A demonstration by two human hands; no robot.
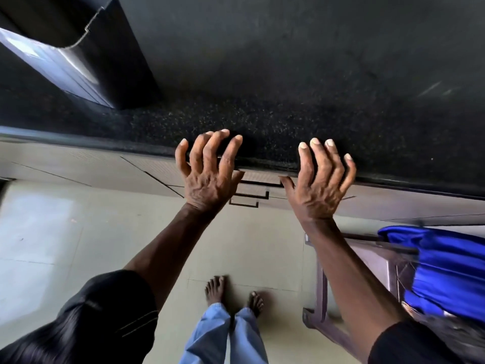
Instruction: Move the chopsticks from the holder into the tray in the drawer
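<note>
Both hands are raised over the front edge of a dark speckled stone surface [288, 119], backs toward the camera and fingers pointing away from the person. The left hand [207, 169] is spread, its fingers curled slightly, their tips above the edge of the surface; nothing is in it. The right hand [319, 179] is likewise spread and holds nothing, its fingertips over the same edge and its thumb pointing toward the left hand. Between the two hands, just below the edge of the surface, a stack of beige drawer fronts [253, 191] shows with dark bar handles, one under the other; all appear shut, so no tray can be seen. No chopsticks and no holder can be made out anywhere on the surface; its far part is dark and blurred. At the far left of the surface a dark angular object [105, 56] stands beside a bright window reflection. Below the drawers lies a pale tiled floor [65, 232], where the person's bare feet [233, 292] and light blue trouser legs [225, 337] appear. To the right of the drawers, near the right forearm, stands a brown plastic stool [341, 285] with a bright blue cloth [446, 269] draped on it.
</note>
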